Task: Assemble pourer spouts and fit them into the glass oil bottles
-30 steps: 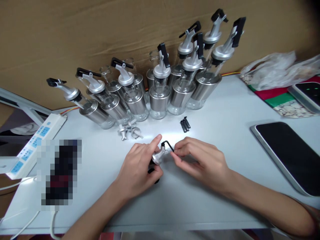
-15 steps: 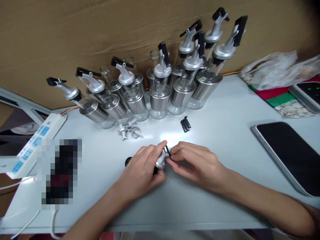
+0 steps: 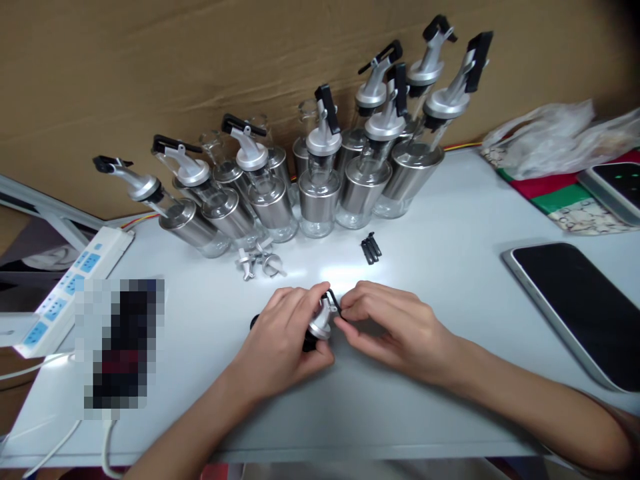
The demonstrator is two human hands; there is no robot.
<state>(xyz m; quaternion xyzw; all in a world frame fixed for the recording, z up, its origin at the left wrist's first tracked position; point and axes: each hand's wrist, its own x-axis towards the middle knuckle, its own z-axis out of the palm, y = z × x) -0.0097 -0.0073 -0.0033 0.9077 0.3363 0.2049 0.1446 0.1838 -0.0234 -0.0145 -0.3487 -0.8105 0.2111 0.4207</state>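
Note:
My left hand [image 3: 280, 337] is closed around a silver pour spout [image 3: 320, 327] with a black stopper base, just above the table. Across the spout's tip lies a black lever cap [image 3: 335, 301]. My right hand [image 3: 397, 327] pinches the lower end of that cap between thumb and fingers. Part of a round black piece [image 3: 255, 322] peeks out behind my left hand; the rest is hidden. Beyond the hands lie several loose silver spouts [image 3: 273, 265] and, to their right, a small group of black lever caps [image 3: 371, 249].
Glass oil bottles [image 3: 319, 203] with steel sleeves stand in rows along the cardboard wall [image 3: 150, 80], many topped with spouts. A power strip [image 3: 75, 287] and a pixelated dark object [image 3: 125, 347] are left. Right are a phone [image 3: 575, 307] and a plastic bag [image 3: 545, 137].
My left index finger has drawn back slightly from the spout's tip, so more of the black lever cap shows. My right hand keeps its pinch in nearly the same place.

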